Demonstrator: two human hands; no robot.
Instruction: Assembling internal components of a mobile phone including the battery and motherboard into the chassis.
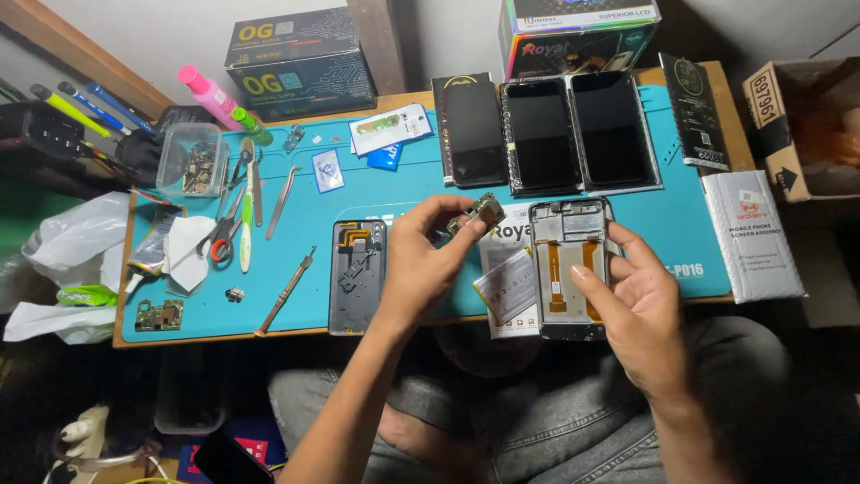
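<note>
Circuit board (pixel 485 211) pinched in left hand (pixel 421 260) fingers, right hand (pixel 632 305) fingers apart on opened phone (pixel 568 267) at mat (pixel 305 229) front edge.

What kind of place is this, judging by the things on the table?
Most likely a phone repair bench. An opened phone lies on a blue work mat, the left hand holds a small circuit board, and tweezers lie nearby.

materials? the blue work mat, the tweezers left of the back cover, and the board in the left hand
Work mat: looks like matte silicone or rubber; flat teal surface, no glare.
Tweezers: bare metal, probably steel; thin, silvery, slight sheen.
Circuit board in the left hand: likely laminate with metal shields; greenish with grey patches, too small to be sure.
</note>
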